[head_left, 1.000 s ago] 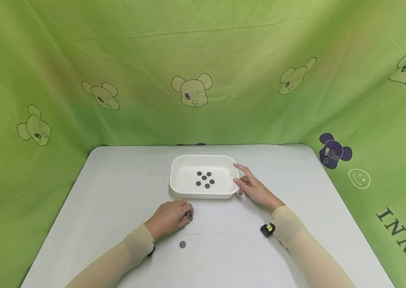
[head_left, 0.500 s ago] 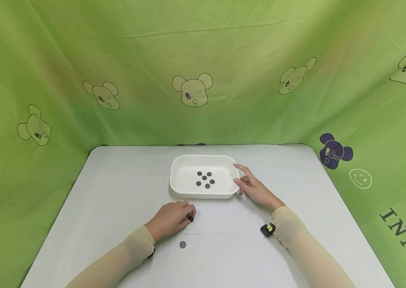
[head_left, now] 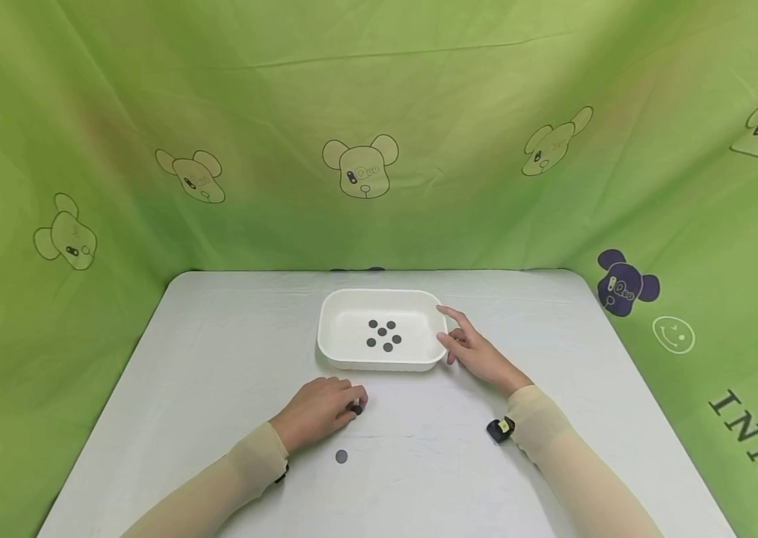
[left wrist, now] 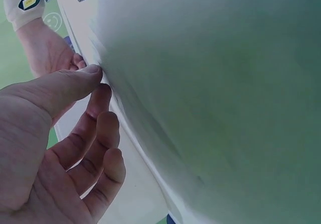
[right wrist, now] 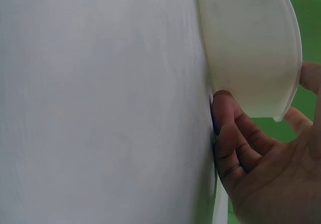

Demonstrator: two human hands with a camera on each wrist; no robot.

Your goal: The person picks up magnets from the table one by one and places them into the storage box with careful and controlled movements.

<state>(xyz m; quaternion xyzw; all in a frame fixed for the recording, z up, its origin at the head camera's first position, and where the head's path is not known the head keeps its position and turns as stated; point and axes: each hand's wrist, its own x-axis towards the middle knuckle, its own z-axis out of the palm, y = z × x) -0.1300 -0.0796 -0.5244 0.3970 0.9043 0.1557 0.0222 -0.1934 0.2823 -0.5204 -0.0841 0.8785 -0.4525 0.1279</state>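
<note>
My left hand is low over the white table, in front of the dish. Its thumb and index finger pinch a small dark round disc; in the left wrist view that disc is hidden. A loose dark grey disc lies flat on the table just nearer than this hand. My right hand holds the right end of a white rectangular dish, thumb and index finger at the rim. In the right wrist view, other fingers curl low against the dish's outer wall. Several dark discs lie apart inside it.
White cloth covers the table. Green fabric printed with bear heads hangs behind and on both sides. A black device is strapped to the right wrist.
My left fingers have shifted slightly right with the disc, which has tilted and looks darker. The right hand, the dish and the loose disc have stayed in place.
</note>
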